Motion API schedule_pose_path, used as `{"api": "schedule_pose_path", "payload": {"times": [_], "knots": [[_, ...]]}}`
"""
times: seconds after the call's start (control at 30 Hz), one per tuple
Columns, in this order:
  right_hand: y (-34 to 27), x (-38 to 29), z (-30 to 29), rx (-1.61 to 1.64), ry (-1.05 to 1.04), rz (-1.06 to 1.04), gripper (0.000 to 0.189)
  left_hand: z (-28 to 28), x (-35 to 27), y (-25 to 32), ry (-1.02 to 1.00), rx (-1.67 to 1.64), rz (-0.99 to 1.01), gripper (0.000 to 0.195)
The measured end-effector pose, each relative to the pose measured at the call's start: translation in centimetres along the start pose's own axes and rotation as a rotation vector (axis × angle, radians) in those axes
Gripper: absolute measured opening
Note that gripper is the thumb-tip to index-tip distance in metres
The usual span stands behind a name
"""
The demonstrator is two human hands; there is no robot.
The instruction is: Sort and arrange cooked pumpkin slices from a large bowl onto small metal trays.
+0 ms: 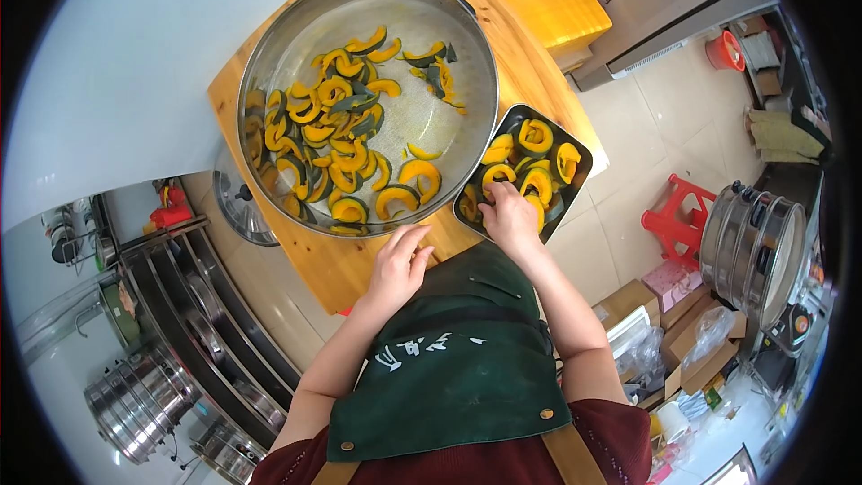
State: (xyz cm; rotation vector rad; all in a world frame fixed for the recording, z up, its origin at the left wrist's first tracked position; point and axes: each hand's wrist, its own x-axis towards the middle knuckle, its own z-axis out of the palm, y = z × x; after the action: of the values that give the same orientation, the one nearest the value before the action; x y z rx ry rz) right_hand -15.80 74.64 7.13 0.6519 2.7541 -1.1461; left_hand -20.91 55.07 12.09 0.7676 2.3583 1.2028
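Note:
A large round metal pan [431, 121] stands on a wooden table [539, 74]. In it lie many curved slices of green-skinned pumpkin [330, 108], heaped mostly towards the left, with torn scraps [438, 77] of pulp and skin at the upper right. Beside the pan is a dark rectangular tray [580, 172] with thicker pumpkin rings [535, 136]. My right hand [513, 219] reaches into the tray, fingertips down among the rings; whether it grips one is hidden. Just outside the pan's near rim hovers my left hand [396, 268], thumb and fingers apart, holding nothing.
My green apron [458, 377] meets the table's near edge. A glass lid [236, 202] shows below the table's left side. On the right are a red plastic stool [677, 222], stacked metal steamers [747, 256] and cardboard boxes [700, 364]. Metal shelving [202, 310] stands at left.

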Motion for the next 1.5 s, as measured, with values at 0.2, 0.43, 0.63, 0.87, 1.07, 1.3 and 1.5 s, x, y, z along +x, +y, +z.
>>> {"api": "schedule_pose_path", "payload": {"times": [0.2,0.43,0.63,0.87,1.07,1.3,1.5], "knots": [[-0.1,0.1,0.2,-0.060,0.089,-0.003,0.026,-2.2,0.5,-0.8,0.105,-0.011,-0.010,0.024],[-2.5,0.1,-1.1,0.060,0.285,-0.052,0.014,-7.2,4.6,-6.0,0.384,0.114,-0.105,0.016],[-5.6,2.2,-1.1,0.225,0.304,-0.162,0.014,-10.5,7.8,-10.3,0.420,0.140,-0.186,0.018],[-8.1,7.7,1.8,-0.114,-0.195,-0.219,0.022,-9.8,8.0,-10.7,0.250,0.067,-0.147,0.017],[-8.1,12.4,6.5,-0.334,-0.540,-0.399,0.022,-5.3,6.9,-9.0,-0.249,0.381,-0.016,0.026],[-9.0,13.0,8.5,-0.579,-0.602,-0.420,0.020,-3.2,7.3,-10.5,-0.368,0.499,-0.054,0.026],[-9.4,13.0,8.8,-0.645,-0.650,-0.392,0.021,-2.8,7.6,-10.6,-0.392,0.526,-0.089,0.030]]}}
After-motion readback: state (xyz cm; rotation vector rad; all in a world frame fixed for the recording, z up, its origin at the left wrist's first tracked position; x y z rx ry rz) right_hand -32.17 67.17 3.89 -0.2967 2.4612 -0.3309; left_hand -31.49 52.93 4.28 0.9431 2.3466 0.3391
